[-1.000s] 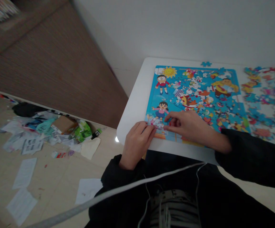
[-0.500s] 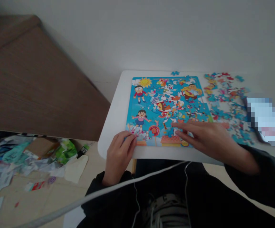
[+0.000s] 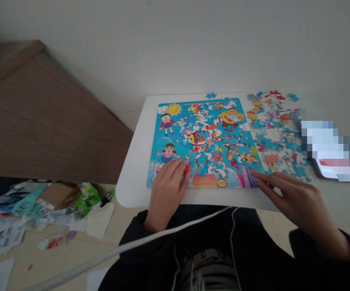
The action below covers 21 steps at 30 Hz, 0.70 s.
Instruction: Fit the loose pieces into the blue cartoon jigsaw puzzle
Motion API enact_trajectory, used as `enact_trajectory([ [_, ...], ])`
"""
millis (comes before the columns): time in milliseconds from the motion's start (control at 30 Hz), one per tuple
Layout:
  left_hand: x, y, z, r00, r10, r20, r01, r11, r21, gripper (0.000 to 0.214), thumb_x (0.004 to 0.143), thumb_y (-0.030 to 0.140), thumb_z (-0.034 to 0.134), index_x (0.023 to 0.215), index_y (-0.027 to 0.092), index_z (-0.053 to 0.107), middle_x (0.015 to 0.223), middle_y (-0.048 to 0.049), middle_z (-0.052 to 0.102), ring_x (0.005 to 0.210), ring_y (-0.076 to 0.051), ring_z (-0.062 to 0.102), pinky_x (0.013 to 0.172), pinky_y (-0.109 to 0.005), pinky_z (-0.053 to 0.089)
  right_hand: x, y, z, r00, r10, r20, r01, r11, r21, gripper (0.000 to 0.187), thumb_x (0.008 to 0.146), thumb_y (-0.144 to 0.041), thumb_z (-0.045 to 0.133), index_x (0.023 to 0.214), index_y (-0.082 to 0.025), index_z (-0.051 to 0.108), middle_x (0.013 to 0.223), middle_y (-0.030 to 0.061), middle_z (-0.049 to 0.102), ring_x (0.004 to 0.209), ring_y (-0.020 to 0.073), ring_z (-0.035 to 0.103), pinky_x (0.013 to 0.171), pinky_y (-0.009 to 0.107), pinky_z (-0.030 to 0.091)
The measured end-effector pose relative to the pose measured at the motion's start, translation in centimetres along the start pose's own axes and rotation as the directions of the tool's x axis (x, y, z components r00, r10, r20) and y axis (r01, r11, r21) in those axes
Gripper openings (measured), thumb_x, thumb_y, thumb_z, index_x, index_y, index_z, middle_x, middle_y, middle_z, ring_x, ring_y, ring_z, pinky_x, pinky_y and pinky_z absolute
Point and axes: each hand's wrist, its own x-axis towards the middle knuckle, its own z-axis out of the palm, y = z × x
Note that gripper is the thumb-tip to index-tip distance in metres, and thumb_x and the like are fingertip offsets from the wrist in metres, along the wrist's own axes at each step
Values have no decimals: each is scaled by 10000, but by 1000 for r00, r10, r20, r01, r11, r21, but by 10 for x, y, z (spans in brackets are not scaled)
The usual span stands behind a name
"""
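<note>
A jigsaw puzzle [image 3: 168, 137] with cartoon figures lies in its blue-edged board on a white table. Over the board's lower left rests my left hand [image 3: 170, 182]. Its fingers lie over the picture beside a red round shape, with the thumb a little apart, and no piece shows in them. My right hand [image 3: 286, 192] is at the lower right corner, thumb and forefinger close together at a purple-striped puzzle piece [image 3: 247, 178]. Some blue shows under its fingers. Loose puzzle pieces [image 3: 270, 143] are spread along the board's right side.
A phone [image 3: 329, 173] with a blurred screen lies right of the loose pieces. One blue piece [image 3: 211, 95] sits above the board. A white cable [image 3: 162, 233] crosses in front of me. Left are a brown wooden cabinet [image 3: 47, 117] and floor litter [image 3: 56, 196].
My right hand has moved right, from the lower middle of the puzzle to its lower right corner. My left hand has slid right and further over the board. The view has shifted slightly.
</note>
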Motion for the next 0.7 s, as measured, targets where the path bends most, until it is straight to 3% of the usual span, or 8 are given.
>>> enact_trajectory([
  [200,29,-2,8,997,-37,68,31,996,86,291,830,231,566,1103,132,572,1055,-104,652,1015,-252,582,876,-425,491,8,-18,7,994,58,-93,-47,993,110,201,845,-274,534,984,-257,677,714,3,658,568,122,578,548,264,443],
  [400,26,5,8,999,-54,3,54,998,13,251,808,158,576,1056,131,597,996,-87,676,909,-208,631,816,-371,533,15,-30,11,997,43,-70,-28,978,205,198,838,-250,542,987,-255,672,705,-6,648,571,108,576,573,242,463],
  [533,12,10,5,995,-14,-103,7,998,-66,253,817,155,564,1067,135,596,1042,-97,670,931,-183,643,804,-322,551,34,-45,19,998,27,-53,-11,963,270,229,851,-287,517,1027,-247,658,876,37,671,781,160,627,705,285,503],
  [700,-2,11,-3,981,-5,-193,-21,991,-132,248,800,154,600,1047,151,612,1037,-85,679,911,-168,655,798,-310,566,63,-59,31,999,32,7,-32,936,350,328,857,-334,491,1154,-245,598,1166,70,604,1046,227,571,835,381,498],
])
